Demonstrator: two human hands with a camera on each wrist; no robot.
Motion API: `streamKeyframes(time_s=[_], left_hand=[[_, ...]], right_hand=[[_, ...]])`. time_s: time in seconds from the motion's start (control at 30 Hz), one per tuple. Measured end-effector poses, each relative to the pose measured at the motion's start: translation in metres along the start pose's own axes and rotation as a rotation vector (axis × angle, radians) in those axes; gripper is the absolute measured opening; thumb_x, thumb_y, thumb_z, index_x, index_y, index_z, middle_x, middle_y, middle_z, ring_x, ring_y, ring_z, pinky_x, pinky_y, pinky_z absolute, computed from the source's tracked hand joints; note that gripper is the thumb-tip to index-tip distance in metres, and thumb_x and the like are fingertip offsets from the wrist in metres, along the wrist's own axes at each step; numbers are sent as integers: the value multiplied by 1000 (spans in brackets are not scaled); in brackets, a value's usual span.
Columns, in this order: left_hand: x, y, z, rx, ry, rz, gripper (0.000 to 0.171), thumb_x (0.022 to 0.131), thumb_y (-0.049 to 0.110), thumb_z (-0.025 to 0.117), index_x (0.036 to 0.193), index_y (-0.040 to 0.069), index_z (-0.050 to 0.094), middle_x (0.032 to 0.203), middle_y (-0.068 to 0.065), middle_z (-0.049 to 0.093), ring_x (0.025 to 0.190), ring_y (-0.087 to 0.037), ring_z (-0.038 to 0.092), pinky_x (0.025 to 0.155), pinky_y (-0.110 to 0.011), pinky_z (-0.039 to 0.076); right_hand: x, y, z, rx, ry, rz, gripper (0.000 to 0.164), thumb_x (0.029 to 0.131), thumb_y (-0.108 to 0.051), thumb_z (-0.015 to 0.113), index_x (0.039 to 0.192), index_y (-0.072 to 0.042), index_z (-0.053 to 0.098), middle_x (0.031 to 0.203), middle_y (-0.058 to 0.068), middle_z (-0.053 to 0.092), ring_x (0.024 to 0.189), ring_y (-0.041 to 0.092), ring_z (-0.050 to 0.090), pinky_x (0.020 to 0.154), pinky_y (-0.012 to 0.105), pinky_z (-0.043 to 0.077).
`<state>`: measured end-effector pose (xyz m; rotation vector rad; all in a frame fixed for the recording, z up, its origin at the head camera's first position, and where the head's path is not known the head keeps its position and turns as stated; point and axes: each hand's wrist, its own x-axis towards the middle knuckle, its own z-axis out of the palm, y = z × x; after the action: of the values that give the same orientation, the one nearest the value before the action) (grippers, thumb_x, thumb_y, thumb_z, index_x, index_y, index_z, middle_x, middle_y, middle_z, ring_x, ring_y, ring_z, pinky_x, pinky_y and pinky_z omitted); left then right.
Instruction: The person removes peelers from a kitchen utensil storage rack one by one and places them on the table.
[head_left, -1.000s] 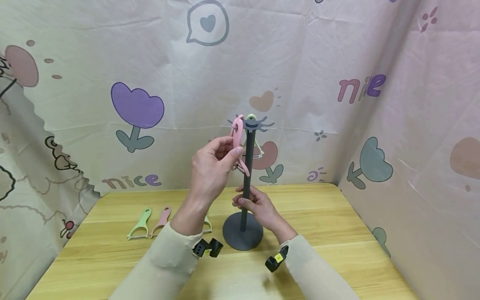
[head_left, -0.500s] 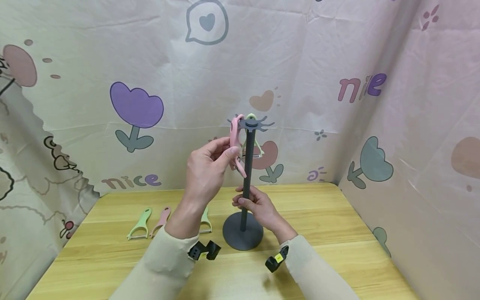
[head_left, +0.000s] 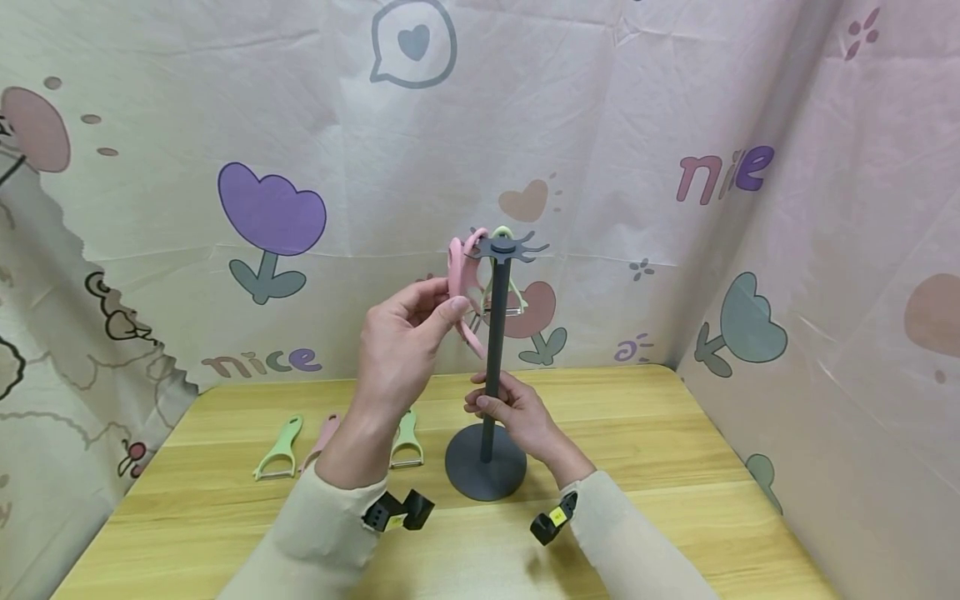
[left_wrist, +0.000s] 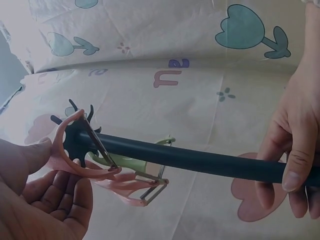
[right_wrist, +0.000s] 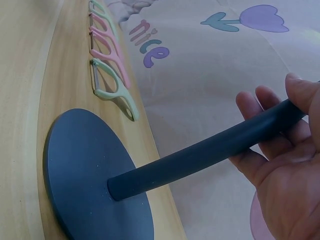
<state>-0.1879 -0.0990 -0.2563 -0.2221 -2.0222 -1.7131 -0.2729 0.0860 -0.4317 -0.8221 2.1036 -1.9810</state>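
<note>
A pink peeler (head_left: 455,271) is pinched in my left hand (head_left: 401,337), upright just left of the dark stand's hooked top (head_left: 504,247). In the left wrist view, that pink peeler (left_wrist: 61,152) has its blade facing the stand. Hanging from the hooks are a second pink peeler (left_wrist: 122,186) and a green peeler (head_left: 517,287), the latter partly behind the post. Lower down, my right hand (head_left: 517,412) holds the post (right_wrist: 210,152) between thumb and fingers, above the round base (head_left: 486,467).
On the wooden table (head_left: 637,467), several green and pink peelers lie in a row at left, among them a green peeler (head_left: 279,450) and another green peeler (head_left: 407,442). My left forearm partly covers the row. A printed cloth (head_left: 390,183) hangs behind and at the sides.
My left hand has moved left with the pink peeler, whose top now stands farther from the hooks. The right hand and the stand have kept their places.
</note>
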Motion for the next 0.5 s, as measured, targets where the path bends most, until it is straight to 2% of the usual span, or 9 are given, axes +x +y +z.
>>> streamKeyframes(time_s=[0.27, 0.5], left_hand=[[-3, -5, -7, -42, 8, -26, 33, 94, 23, 82, 124, 12, 75, 109, -9, 74, 98, -19, 68, 83, -23, 56], [-5, -15, -15, -7, 34, -63, 34, 95, 26, 82, 124, 11, 74, 111, -9, 73, 98, -19, 66, 81, -20, 56]], right_hand=[[0, 1, 0, -17, 5, -6, 33, 105, -11, 64, 137, -6, 60, 121, 25, 73, 115, 34, 74, 101, 45, 58], [0, 0, 0, -22, 2, -5, 32, 106, -11, 63, 138, -4, 60, 121, 25, 72, 116, 34, 73, 101, 44, 58]])
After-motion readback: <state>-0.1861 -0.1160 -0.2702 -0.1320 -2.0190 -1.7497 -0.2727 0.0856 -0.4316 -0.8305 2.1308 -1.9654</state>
